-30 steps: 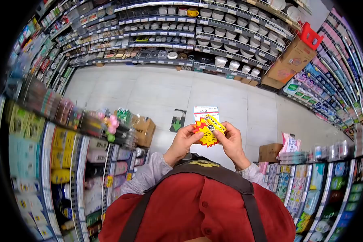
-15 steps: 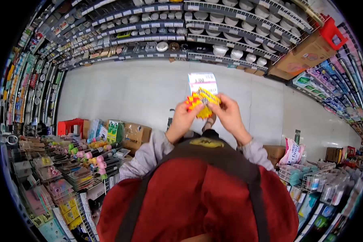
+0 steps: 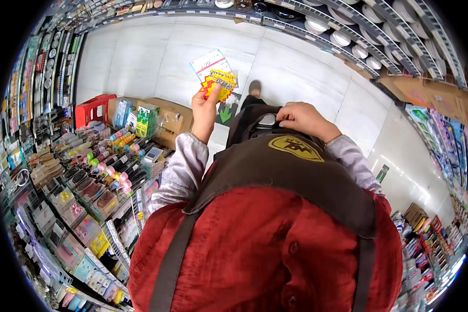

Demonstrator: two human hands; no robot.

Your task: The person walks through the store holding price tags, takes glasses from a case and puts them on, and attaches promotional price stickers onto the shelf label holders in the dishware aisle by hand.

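My left hand (image 3: pixel 205 112) is closed on yellow-and-red starburst price tags (image 3: pixel 218 87), thumb across their front. White price labels (image 3: pixel 212 62) with printed figures and a pink stripe stick out beyond them, in the same grip. At the front of the dark apron (image 3: pixel 244 161), my right hand (image 3: pixel 305 119) is at the pocket opening, its fingers curled in and their tips hidden. Beside those fingertips a pale, rounded object (image 3: pixel 267 120) shows in the pocket. What the right fingers grip, if anything, cannot be made out.
Left of me is a display of small packaged goods (image 3: pixel 104 171), with a cardboard box (image 3: pixel 174 122) and a red plastic crate (image 3: pixel 92 111) behind it. Shelves of bowls and plates (image 3: pixel 343 39) run along the far side. A shoe (image 3: pixel 255 88) stands on the pale tiled floor (image 3: pixel 192 39).
Both hands were together on the tags. Now the left alone holds them, further left, and the right has let go and moved down to the apron pocket. The view has turned.
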